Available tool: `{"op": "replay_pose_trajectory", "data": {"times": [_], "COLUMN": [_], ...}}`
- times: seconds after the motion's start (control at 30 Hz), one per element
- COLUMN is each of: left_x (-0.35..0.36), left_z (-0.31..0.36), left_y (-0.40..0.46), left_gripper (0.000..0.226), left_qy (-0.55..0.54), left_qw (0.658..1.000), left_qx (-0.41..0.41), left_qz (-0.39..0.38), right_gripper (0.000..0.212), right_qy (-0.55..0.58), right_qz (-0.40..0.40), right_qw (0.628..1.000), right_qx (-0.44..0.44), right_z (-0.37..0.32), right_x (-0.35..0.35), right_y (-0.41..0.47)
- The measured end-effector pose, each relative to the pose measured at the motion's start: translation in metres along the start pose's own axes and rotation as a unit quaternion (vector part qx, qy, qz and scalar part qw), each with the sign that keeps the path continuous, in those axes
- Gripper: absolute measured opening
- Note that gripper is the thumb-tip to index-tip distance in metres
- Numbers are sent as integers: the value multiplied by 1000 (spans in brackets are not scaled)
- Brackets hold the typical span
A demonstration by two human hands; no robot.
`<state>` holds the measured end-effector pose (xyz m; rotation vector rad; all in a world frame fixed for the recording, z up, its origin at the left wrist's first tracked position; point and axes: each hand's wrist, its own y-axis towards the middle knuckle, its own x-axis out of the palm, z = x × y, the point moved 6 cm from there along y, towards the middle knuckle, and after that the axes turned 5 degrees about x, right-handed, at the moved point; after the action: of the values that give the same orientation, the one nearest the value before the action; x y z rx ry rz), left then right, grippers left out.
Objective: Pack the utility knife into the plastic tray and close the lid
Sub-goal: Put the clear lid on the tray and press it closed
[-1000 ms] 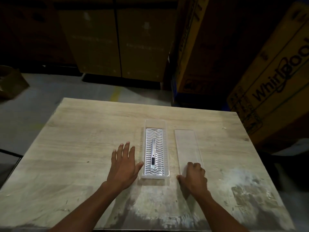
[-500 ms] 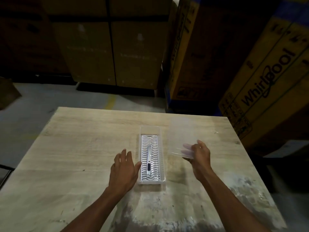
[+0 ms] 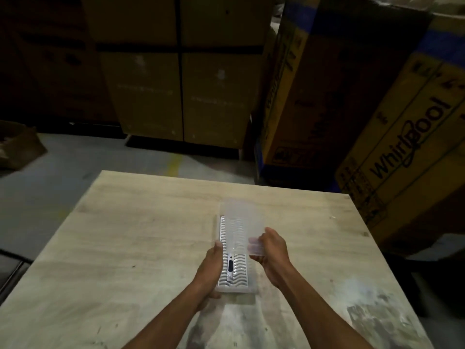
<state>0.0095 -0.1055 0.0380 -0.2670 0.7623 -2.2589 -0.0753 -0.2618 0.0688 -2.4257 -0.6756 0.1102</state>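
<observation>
- My right hand has the clear lid pinched at its near right edge, fingers showing pale through the plastic, thumb on top.
- My left hand sits against the tray's left wall, thumb up along the rim; whether those fingers are curled under or merely pressed to the side, I cannot tell.
- The utility knife lies lengthwise in the ribbed tray, between my 2 hands, just right of the left thumb.
- The lid hangs tilted over the far half of the tray, beyond my fingertips, blurred and not seated.
- Risk, as I judge it: the lid may land skewed, 1 edge riding over the tray wall, because I hold it from 1 side only.
- A hard press on the near end could tip or skid the light tray if my left hand loosens.
- The table is bare left, right and beyond my fingers, with its edges well away, so there is space to realign.
</observation>
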Motion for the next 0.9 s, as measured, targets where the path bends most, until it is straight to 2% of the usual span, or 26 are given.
{"op": "replay_pose_trajectory", "data": {"times": [0.3,0.47,0.63,0.77,0.9], "left_x": [5,3,3,1,-2], "left_z": [-6,-5,-5,-8,-12], "left_y": [7,12,11,13,19], "left_gripper": [79,66,36,37,34], "left_qy": [-45,20,67,86,109], "left_qw": [998,999,996,994,990], "left_qx": [-38,-7,28,30,44], "left_qz": [11,32,50,61,73], "right_gripper": [58,56,55,49,56], "right_qy": [-77,-121,-216,-325,-485], "right_qz": [-18,-12,-3,27,64], "right_qw": [997,993,975,939,864], "right_qx": [-2,-14,-48,-106,-118], "right_z": [4,24,38,37,43], "right_x": [-1,-4,-4,-10,-16], "right_y": [-12,-14,-21,-24,-16]}}
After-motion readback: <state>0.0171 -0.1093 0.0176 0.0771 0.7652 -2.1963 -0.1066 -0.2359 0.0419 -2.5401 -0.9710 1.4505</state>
